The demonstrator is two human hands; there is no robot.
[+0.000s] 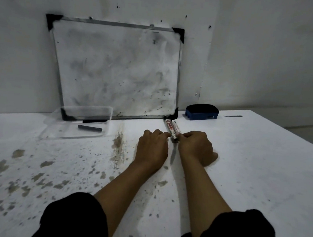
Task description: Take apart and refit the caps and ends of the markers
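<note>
Two white markers lie side by side on the white table, pointing toward the whiteboard's lower right corner: the left marker (168, 127) with red lettering and the right marker (175, 127). My left hand (152, 146) pinches the near end of the left marker. My right hand (196, 147) pinches the near end of the right marker. The near tips are hidden between my fingers. A dark grey marker part (89, 128) lies inside a clear plastic tray (104, 108) at the left.
A smudged whiteboard (116, 68) leans against the wall behind the table. A blue and black eraser (202, 112) sits at the back right. The stained table (54, 166) extends to its right edge near a grey mark (232, 116).
</note>
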